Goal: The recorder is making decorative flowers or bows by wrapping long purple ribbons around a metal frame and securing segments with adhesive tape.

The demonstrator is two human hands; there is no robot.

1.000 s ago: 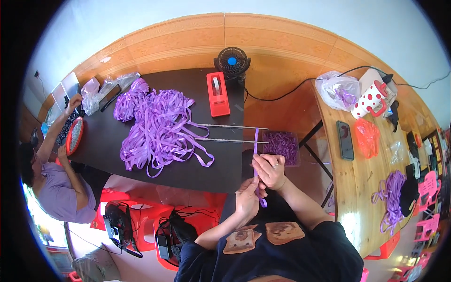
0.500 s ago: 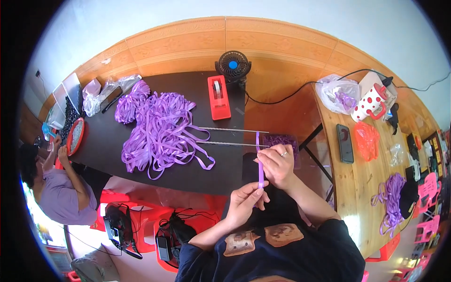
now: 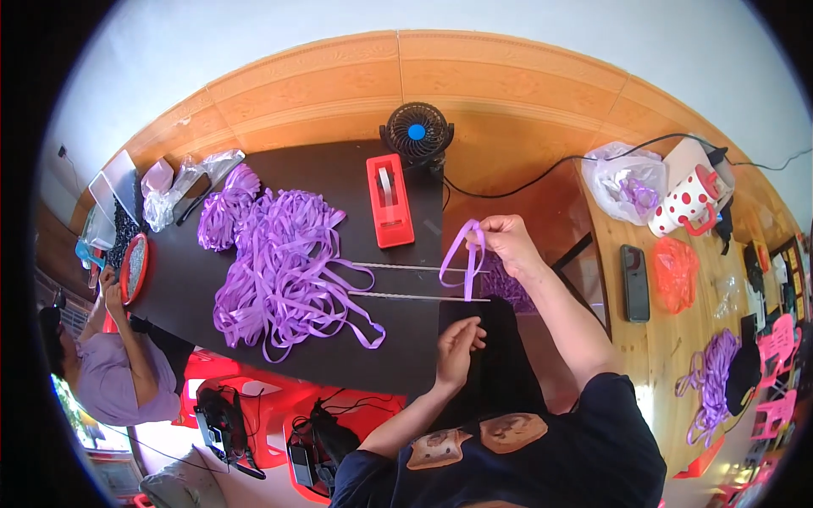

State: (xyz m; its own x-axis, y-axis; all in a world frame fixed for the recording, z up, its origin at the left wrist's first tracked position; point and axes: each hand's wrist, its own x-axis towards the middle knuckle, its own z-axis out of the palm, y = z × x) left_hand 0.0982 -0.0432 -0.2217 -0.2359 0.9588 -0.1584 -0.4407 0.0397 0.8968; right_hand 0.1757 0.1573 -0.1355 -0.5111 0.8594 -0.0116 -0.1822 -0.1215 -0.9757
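Observation:
Two thin metal rods (image 3: 415,296) stick out past the right edge of the dark table, side by side. A purple ribbon (image 3: 447,273) is looped up over the rods, its upper part raised in an arc. My right hand (image 3: 506,244) pinches the ribbon at the top of this loop, beyond the far rod. Below the near rod, apart from the ribbon, my left hand (image 3: 457,351) hovers with loosely curled fingers and nothing visible in it. A large tangled heap of purple ribbon (image 3: 284,262) lies on the table to the left of the rods.
A red tape dispenser (image 3: 389,203) and a small black fan (image 3: 417,134) stand at the table's back. On the right, a wooden table (image 3: 631,356) carries a phone (image 3: 634,284), a dotted cup (image 3: 683,201) and bags. Another person (image 3: 123,364) works at far left.
My right hand has moved away from me, lifting the ribbon into a loop over the rods. My left hand has let go of the ribbon and stays nearer. The view has shifted slightly.

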